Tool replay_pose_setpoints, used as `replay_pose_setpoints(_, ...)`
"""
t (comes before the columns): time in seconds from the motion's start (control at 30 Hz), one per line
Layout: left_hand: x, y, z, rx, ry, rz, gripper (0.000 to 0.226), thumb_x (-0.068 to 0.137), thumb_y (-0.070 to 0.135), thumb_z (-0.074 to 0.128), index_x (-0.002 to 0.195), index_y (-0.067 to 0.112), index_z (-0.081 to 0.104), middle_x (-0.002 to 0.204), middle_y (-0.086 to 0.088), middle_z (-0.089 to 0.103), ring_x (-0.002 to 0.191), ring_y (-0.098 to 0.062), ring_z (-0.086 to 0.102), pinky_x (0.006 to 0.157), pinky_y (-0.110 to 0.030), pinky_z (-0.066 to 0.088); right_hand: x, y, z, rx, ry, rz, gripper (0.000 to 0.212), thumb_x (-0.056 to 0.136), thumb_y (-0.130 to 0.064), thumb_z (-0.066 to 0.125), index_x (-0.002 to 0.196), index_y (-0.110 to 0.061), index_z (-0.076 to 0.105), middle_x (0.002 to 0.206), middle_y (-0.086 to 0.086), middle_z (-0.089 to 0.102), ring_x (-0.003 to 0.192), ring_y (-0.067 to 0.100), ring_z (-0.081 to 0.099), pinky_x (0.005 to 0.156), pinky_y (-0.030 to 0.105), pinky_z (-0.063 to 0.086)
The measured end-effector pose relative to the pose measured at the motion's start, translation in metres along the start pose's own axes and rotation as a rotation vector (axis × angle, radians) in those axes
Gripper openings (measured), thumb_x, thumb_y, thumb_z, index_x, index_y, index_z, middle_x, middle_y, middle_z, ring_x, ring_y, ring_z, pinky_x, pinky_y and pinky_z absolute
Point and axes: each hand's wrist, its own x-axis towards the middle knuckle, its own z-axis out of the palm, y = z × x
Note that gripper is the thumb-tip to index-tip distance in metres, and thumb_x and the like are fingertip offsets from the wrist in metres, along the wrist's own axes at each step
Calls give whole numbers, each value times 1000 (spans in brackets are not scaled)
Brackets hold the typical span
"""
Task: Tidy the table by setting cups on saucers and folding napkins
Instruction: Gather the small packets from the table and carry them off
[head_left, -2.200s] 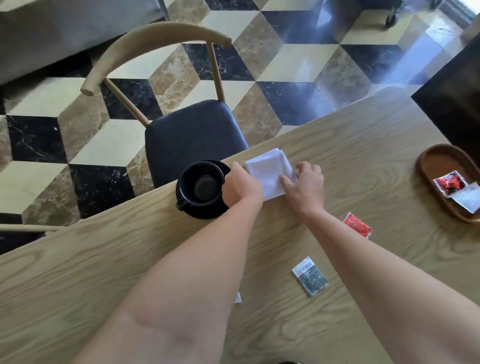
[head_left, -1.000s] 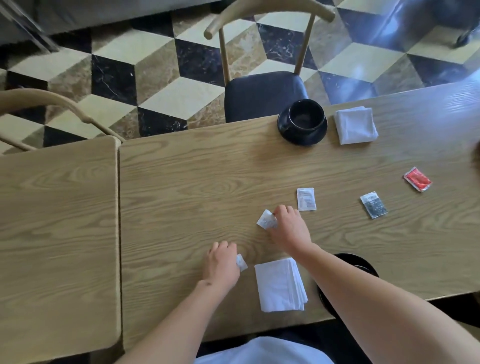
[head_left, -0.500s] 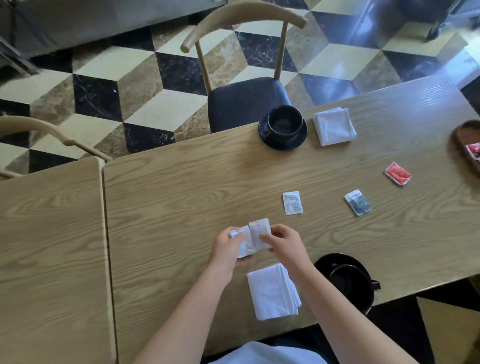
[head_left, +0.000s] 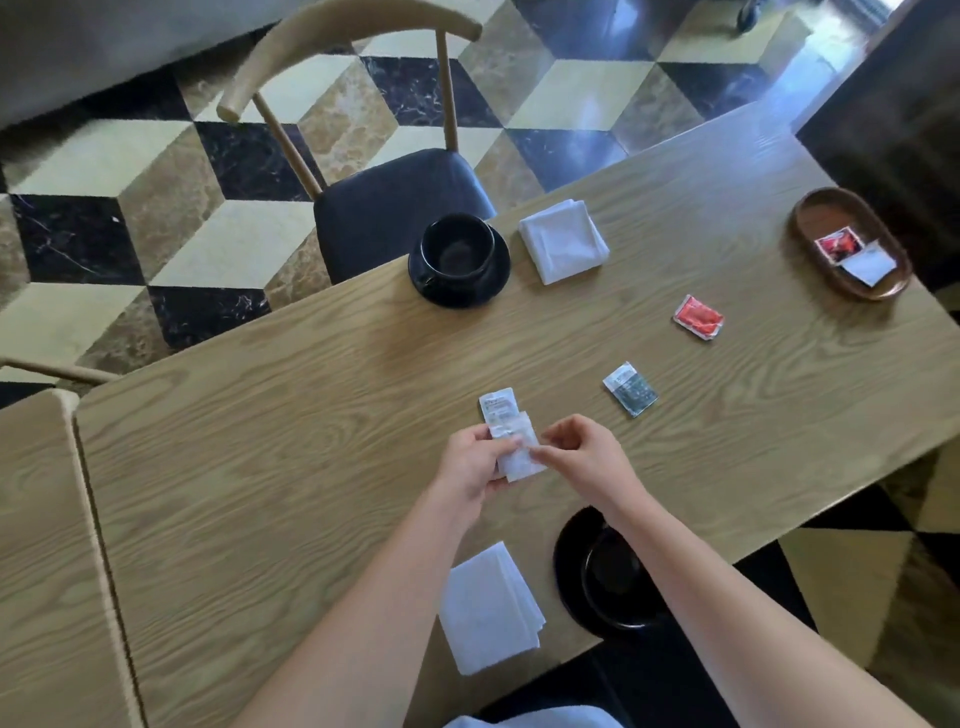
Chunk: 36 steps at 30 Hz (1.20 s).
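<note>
While pinched between both hands above the wooden worktop (head_left: 260, 467), two small white sachets (head_left: 519, 452) overlapped and held just off the surface. Left hand (head_left: 470, 462) curled round the sachets from the left, fingers (head_left: 501, 444) closed on their near edge. Right hand (head_left: 582, 457) at their right side, fingers (head_left: 543, 453) narrow and nipping the paper. Third white sachet (head_left: 497, 405) flat on the worktop just beyond the hands, partly behind the held pair. Further right, lying apart: green-and-white sachet (head_left: 631, 389), then red sachet (head_left: 698, 317). Near the far right corner, oval wooden tray (head_left: 810, 208) carrying another red packet (head_left: 839, 244) and a white packet (head_left: 867, 266). At the far edge, black cup (head_left: 457, 247) seated upright on its black saucer (head_left: 496, 270), with folded white napkin (head_left: 563, 241) just beside it on the right. At the near edge, second black cup (head_left: 613, 577) seated on a second black saucer (head_left: 569, 561), partly hidden by the right forearm; second folded napkin (head_left: 488, 608) just to its left, between the forearms. Beyond the worktop, wooden chair (head_left: 395, 197) with dark seat on a patterned marble floor (head_left: 208, 249).
</note>
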Motion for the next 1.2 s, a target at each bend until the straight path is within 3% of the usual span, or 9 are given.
replay_pose_setpoints(0.13,34,7,19,94,323,16,13,85,-1,71,88,11,70,103,-16,74,81,-24,68,84,-40,57,45,9,-53,-168,171,28,23,82,-23,77,101,-13,71,100,0,72,95,18,67,79,27,48)
replay_pose_setpoints(0.23,51,12,27,97,477,42,27,79,1,78,96,9,60,100,-11,69,87,-27,68,87,-43,59,73,16,-83,-346,253,60,37,84,-26,74,115,-8,65,117,11,64,111,29,60,91,35,49)
replay_pose_setpoints(0.4,61,15,34,296,659,64,36,74,8,81,87,14,48,80,2,52,60,-12,49,50,-27,37,92,18,-93,-514,266,38,43,84,-36,77,115,-12,58,118,10,58,114,31,50,97,43,46)
replay_pose_setpoints(0.6,72,23,42,573,710,10,27,75,16,83,85,15,59,112,-10,66,99,-31,66,87,-39,57,101,12,-86,-550,225,0,29,86,-31,73,104,-11,63,112,9,57,111,30,50,92,43,47)
replay_pose_setpoints(0.67,72,24,44,590,719,24,23,75,17,81,84,15,60,113,-6,65,96,-27,66,82,-37,57,100,12,-85,-536,207,-22,22,88,-29,69,101,-11,66,108,9,56,111,30,50,90,40,47)
replay_pose_setpoints(0.77,69,23,51,472,649,111,18,75,11,74,82,17,59,88,0,67,66,-13,59,53,-26,43,97,8,-86,-378,163,-30,15,87,-26,69,88,-11,70,91,5,64,93,24,58,75,33,45)
replay_pose_setpoints(0.97,61,34,88,39,192,70,24,82,-4,67,90,11,51,92,-16,65,74,-26,63,67,-34,49,71,-10,-75,255,-49,23,6,86,-20,75,88,-16,79,77,-8,74,66,0,61,58,14,43)
replay_pose_setpoints(1.07,56,45,102,-109,-7,21,24,88,-7,46,106,1,61,98,-18,70,67,-21,70,55,-26,53,66,-12,-72,319,21,30,3,85,-14,77,88,-12,76,78,-5,73,62,-4,62,59,11,44)
replay_pose_setpoints(1.2,56,48,110,-86,-111,-42,37,88,18,37,100,4,69,95,-12,71,70,-19,69,62,-26,50,67,-9,-77,284,64,19,8,82,-16,80,84,-14,73,83,2,76,72,5,66,68,22,49)
